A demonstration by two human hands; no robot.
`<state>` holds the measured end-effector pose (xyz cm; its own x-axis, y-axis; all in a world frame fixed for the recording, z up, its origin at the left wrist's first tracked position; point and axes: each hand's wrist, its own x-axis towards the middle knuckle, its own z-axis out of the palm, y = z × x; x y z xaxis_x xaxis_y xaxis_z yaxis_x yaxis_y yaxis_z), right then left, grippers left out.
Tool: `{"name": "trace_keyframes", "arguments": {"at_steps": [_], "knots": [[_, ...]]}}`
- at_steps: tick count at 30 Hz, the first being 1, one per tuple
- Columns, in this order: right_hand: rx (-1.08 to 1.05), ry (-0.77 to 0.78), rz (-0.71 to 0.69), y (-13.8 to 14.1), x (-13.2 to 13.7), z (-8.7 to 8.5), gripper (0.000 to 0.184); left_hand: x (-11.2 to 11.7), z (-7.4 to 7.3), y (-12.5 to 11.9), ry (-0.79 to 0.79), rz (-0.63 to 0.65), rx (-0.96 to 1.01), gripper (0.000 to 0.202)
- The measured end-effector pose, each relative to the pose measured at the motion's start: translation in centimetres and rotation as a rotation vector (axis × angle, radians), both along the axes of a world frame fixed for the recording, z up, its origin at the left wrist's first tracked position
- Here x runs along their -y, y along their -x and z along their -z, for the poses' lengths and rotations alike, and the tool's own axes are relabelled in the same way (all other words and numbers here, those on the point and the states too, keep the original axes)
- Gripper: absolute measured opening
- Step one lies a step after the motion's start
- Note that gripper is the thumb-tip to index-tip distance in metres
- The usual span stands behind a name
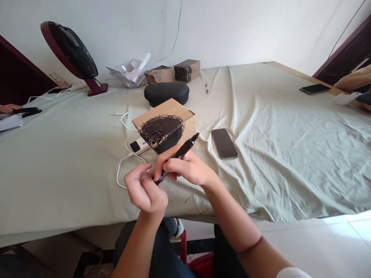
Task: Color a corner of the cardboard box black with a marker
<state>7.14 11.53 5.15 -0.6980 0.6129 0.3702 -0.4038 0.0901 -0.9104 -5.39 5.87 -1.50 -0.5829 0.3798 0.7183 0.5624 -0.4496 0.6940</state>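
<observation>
A black marker pen [185,147] is held by my right hand [188,166], its narrower end pointing up and to the right. My left hand [146,189] has its fingers curled beside the pen's lower end. Whether those fingers touch the pen or pinch something small is hidden. Just beyond my hands stands a cardboard box [174,110] with a dense black scribbled patch over its top, edge and front. At that patch the edge looks torn. Right of the box a dark phone [225,143] lies flat on the cloth.
Behind the box are a black hard case [166,92] and two scribbled cardboard boxes [188,70]. A white power strip [140,146] and cable lie left. A fan [72,52] stands at the back left. Another person's hand [10,109] is far left; another arm [353,79] is right.
</observation>
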Motion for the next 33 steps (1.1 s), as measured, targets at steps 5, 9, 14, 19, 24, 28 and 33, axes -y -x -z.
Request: {"name": "trace_keyframes", "arguments": {"at_steps": [5, 9, 14, 19, 24, 28, 33], "knots": [[-0.035, 0.041, 0.006, 0.7, 1.2, -0.7, 0.021, 0.3, 0.3, 0.8, -0.111, -0.170, -0.169, 0.017], [-0.055, 0.085, 0.067, 1.4, 1.5, -0.3, 0.022, 0.1, -0.1, 0.8, -0.132, -0.154, -0.206, 0.018], [-0.050, 0.110, 0.190, 2.6, 1.4, 0.9, 0.014, -0.2, -0.8, 0.0, -0.080, -0.008, -0.068, 0.012], [-0.022, 0.021, 0.401, 2.6, 1.1, 0.9, 0.024, -0.6, 0.0, 0.2, -0.032, 0.141, 0.008, 0.015], [-0.044, -0.012, 0.594, 1.1, 0.6, 0.6, 0.036, -0.8, 2.3, 1.0, 0.054, 0.302, -0.046, 0.025], [-0.125, -0.018, 0.667, 0.1, 0.1, 0.6, 0.037, -1.2, 2.8, 0.9, 0.031, 0.355, -0.125, 0.027], [-0.341, 0.036, 0.874, -1.4, -1.2, 0.3, 0.036, -2.9, 2.6, 1.9, -0.044, 0.297, -0.198, 0.048]]}}
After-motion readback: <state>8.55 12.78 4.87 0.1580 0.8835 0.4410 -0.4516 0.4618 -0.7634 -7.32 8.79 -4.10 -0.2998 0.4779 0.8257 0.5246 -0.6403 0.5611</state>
